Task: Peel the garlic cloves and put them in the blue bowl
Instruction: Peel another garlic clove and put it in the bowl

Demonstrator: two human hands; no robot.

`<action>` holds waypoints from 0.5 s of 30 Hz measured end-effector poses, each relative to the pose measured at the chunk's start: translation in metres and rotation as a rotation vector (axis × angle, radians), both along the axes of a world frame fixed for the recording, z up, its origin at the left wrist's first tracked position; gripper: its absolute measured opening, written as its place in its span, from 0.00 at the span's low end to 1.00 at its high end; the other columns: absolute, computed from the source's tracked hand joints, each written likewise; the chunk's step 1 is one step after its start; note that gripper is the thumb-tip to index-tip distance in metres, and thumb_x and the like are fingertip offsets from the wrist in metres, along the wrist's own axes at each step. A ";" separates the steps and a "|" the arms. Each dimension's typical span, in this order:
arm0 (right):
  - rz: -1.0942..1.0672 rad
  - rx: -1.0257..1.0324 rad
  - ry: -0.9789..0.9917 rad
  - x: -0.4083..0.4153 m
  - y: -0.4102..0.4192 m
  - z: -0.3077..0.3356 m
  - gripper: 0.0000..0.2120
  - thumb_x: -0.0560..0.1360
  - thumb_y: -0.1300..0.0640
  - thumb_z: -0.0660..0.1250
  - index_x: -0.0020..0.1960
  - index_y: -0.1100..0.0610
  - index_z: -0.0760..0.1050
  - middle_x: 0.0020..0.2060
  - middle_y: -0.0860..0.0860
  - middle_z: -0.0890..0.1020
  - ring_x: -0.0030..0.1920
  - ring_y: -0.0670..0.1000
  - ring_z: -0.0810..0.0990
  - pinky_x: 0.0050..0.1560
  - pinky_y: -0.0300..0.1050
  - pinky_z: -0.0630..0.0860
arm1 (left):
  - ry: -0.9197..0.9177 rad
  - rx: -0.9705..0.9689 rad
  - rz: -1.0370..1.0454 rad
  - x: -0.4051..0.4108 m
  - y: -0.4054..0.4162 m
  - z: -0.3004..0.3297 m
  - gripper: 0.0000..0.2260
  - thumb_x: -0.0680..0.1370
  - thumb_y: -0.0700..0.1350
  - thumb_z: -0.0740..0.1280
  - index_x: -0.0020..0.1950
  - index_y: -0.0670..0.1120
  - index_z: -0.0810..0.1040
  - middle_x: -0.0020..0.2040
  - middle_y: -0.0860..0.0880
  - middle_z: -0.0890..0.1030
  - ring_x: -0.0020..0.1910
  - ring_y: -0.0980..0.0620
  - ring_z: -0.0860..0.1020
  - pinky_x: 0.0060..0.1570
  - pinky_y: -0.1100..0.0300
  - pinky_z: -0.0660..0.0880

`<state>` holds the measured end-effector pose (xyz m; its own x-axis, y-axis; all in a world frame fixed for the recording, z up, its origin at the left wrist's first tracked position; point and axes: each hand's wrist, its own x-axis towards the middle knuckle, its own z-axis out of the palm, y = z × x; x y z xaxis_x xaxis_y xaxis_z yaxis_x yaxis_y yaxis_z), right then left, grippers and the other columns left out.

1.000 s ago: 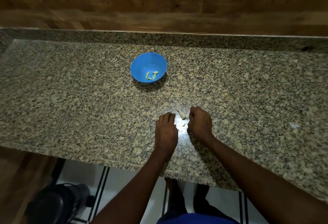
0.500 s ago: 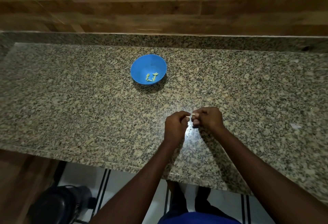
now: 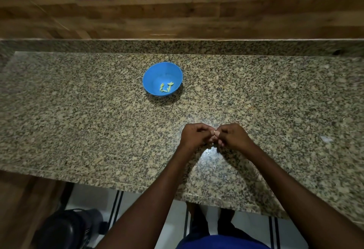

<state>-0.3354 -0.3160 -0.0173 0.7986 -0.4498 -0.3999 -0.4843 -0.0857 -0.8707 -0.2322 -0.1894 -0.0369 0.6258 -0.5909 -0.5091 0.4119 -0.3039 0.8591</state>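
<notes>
Garlic clove (image 3: 214, 134) (mostly hidden) between pinching hands

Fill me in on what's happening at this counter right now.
A person is peeling garlic over a granite countertop. The left hand and right hand are brought together, fingertips pinching a small garlic clove between them, just above the surface. Farther back, the blue bowl already holds a few peeled cloves. A pale scrap, probably garlic skin, lies off to the right.
</notes>
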 end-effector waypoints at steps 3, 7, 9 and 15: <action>-0.002 0.280 0.052 -0.002 -0.010 0.001 0.13 0.79 0.63 0.65 0.37 0.64 0.78 0.27 0.57 0.76 0.24 0.50 0.72 0.25 0.37 0.68 | 0.015 -0.056 -0.038 0.002 0.003 0.002 0.04 0.72 0.36 0.75 0.46 0.38 0.85 0.38 0.37 0.84 0.34 0.47 0.80 0.45 0.50 0.80; -0.096 0.708 0.074 -0.002 -0.014 -0.003 0.11 0.78 0.66 0.58 0.38 0.61 0.72 0.24 0.51 0.69 0.23 0.45 0.65 0.21 0.34 0.60 | 0.010 -0.094 -0.081 0.002 0.002 0.006 0.04 0.74 0.35 0.74 0.48 0.37 0.85 0.38 0.40 0.84 0.35 0.47 0.79 0.46 0.49 0.79; -0.148 0.908 0.047 -0.003 -0.012 -0.002 0.06 0.74 0.66 0.59 0.38 0.62 0.71 0.24 0.50 0.68 0.22 0.45 0.65 0.20 0.34 0.60 | 0.001 -0.095 -0.089 0.002 0.001 0.008 0.04 0.74 0.34 0.73 0.48 0.37 0.85 0.38 0.40 0.84 0.35 0.47 0.78 0.45 0.49 0.79; 0.030 -0.161 0.018 -0.010 -0.003 0.002 0.13 0.77 0.65 0.67 0.34 0.58 0.79 0.24 0.48 0.77 0.24 0.43 0.74 0.27 0.34 0.65 | -0.013 0.043 -0.088 0.005 -0.004 0.005 0.03 0.75 0.34 0.73 0.46 0.35 0.84 0.38 0.35 0.84 0.32 0.48 0.81 0.38 0.56 0.82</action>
